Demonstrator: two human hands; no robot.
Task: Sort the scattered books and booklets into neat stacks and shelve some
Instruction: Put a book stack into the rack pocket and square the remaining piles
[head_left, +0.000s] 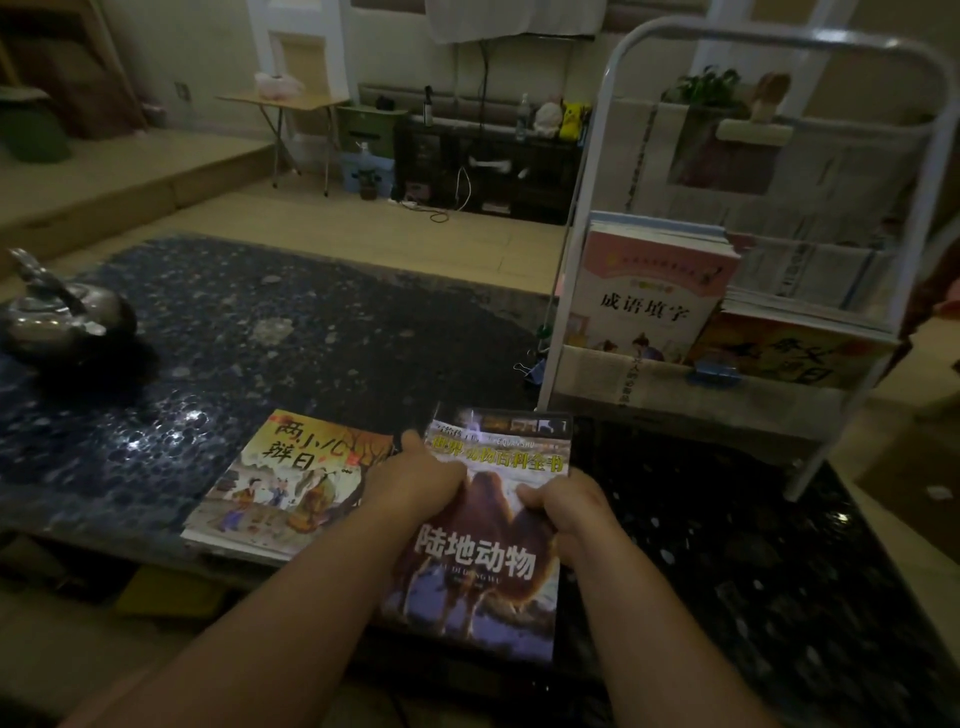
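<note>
Held camel book (483, 551) over near edge of counter (208, 322), just beside picture-book stack (291, 483). Curled left hand (415, 478) and right hand (566, 504) round its long edges; fingertips lost in dim light. Looked thin, light, glossy, probably floppy; best gripped at both edges.

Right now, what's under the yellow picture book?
Under the yellow picture book: white edges of more booklets, on the table. Their covers are hidden.

- The scene is viewed from head height, forward and down over a table (208, 322).
- The left hand (415, 486), right hand (569, 506) and camel book (478, 597) are framed closest; the far room (332, 208) is dim, probably stretched by the wide angle.
</note>
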